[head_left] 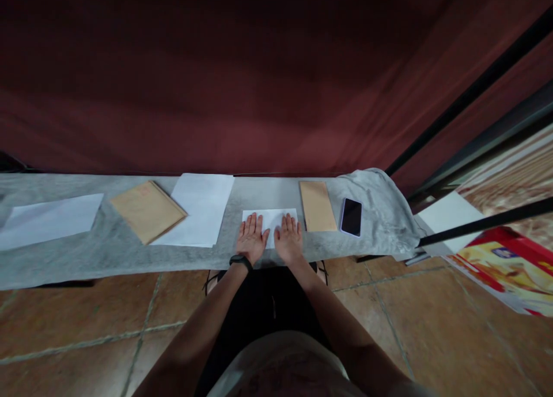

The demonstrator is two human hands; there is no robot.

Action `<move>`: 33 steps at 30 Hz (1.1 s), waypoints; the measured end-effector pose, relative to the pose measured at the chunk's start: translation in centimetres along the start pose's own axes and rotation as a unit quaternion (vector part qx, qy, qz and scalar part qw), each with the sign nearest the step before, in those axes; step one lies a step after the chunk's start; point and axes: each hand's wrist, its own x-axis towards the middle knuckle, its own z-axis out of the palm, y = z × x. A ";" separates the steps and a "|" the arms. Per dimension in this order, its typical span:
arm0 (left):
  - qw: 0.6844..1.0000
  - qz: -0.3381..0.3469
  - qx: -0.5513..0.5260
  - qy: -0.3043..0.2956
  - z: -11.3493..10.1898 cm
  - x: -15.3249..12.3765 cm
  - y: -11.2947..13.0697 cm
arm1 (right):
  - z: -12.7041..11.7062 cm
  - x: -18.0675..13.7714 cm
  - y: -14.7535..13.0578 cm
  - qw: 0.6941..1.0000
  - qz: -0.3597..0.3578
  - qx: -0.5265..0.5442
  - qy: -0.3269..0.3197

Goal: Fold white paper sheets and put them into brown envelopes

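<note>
Both palms lie flat on a small white sheet of paper (271, 217), which looks folded, at the table's front edge. My left hand (252, 238), with a dark band on its wrist, covers the sheet's left part, fingers stretched out. On the right part rests my right hand (288, 239), its fingers straight as well. Between the two thumbs a strip of the paper shows; the rest of it is under the hands. Just right of the sheet lies a brown envelope (318, 207), apart from my right hand.
A phone (351, 217) lies right of the envelope. To the left are a stack of white paper (207, 207), brown envelopes (144, 211) overlapping it, and another white sheet (52, 221). Grey cloth (116, 259) covers the narrow table; a red-and-yellow box (510, 267) is at right.
</note>
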 end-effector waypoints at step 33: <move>0.987 0.155 -0.024 -0.043 -0.6 -1.7 0.7 | 1.6 1.8 2.1 0.999 -0.010 -0.046 0.002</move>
